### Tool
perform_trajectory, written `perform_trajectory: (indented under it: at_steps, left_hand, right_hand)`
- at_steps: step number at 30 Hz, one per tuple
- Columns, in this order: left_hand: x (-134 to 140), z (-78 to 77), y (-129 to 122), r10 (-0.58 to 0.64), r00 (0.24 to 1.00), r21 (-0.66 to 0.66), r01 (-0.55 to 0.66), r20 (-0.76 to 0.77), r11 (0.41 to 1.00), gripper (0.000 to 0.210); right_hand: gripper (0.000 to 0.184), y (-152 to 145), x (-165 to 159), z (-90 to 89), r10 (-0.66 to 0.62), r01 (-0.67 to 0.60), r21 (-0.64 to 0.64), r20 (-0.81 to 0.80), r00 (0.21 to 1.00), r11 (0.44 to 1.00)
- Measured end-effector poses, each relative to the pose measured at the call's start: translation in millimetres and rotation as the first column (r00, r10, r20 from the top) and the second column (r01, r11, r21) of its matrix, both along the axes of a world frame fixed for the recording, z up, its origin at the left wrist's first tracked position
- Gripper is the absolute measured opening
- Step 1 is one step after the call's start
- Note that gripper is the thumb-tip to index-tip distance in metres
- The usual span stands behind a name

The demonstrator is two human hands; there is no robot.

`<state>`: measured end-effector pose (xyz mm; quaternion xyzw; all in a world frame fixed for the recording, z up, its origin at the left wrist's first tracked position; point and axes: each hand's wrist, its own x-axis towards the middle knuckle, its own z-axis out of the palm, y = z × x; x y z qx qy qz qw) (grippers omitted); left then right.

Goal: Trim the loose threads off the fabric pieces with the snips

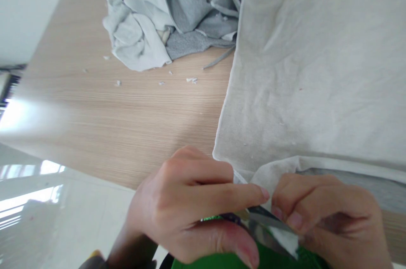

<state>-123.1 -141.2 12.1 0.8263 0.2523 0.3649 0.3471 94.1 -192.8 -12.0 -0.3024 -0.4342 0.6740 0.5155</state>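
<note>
My left hand point(190, 205) is closed around a pair of scissors point(268, 229), its index finger stretched along the top and its thumb below. The scissor blades point right and down, towards my right hand point(330, 214). With fingers pinched, my right hand grips the lower edge of a beige cloth point(304, 74) close to the blades. A white scrap of material point(285, 239) shows beside the blades. The handles are mostly hidden by my left hand. The cloth lies spread over the table, its near edge folded back over grey fabric point(352, 180).
A heap of grey and white cloth pieces point(190, 11) sits at the back of the wooden table point(133, 112). Small lint scraps point(192, 80) dot the surface. Below my hands is a green object point(209, 262), only partly visible. A shiny floor point(63, 209) lies beyond the table's edge.
</note>
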Motion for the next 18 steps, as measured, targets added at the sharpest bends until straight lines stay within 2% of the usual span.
perform_trajectory:
  at_steps: [8, 11, 15, 18]
  left_hand:
    - [0.7, -1.6, 1.0, -0.028, 0.999, 0.035, 0.028, -0.021, 0.999, 0.04]
    - [0.9, 2.7, -1.5, -0.026, 0.998, -0.002, 0.026, -0.054, 1.0, 0.037]
    - [2.0, 9.6, -6.5, 0.026, 0.995, -0.076, -0.033, -0.096, 0.997, 0.034]
    - [0.8, 11.3, -7.2, 0.004, 0.995, -0.079, -0.012, -0.096, 0.997, 0.036]
  right_hand:
    - [0.032, 0.3, 1.3, -0.1, 0.003, -0.003, -0.001, -0.011, 1.0, 1.0]
    - [0.026, 0.3, 0.4, -0.5, -0.001, 0.001, -0.007, -0.029, 1.0, 1.0]
    - [0.024, 1.0, -0.5, -0.3, 0.0, 0.0, -0.016, -0.042, 0.999, 1.0]
    - [0.024, 1.7, -0.9, 0.0, -0.007, 0.007, -0.017, -0.03, 1.0, 1.0]
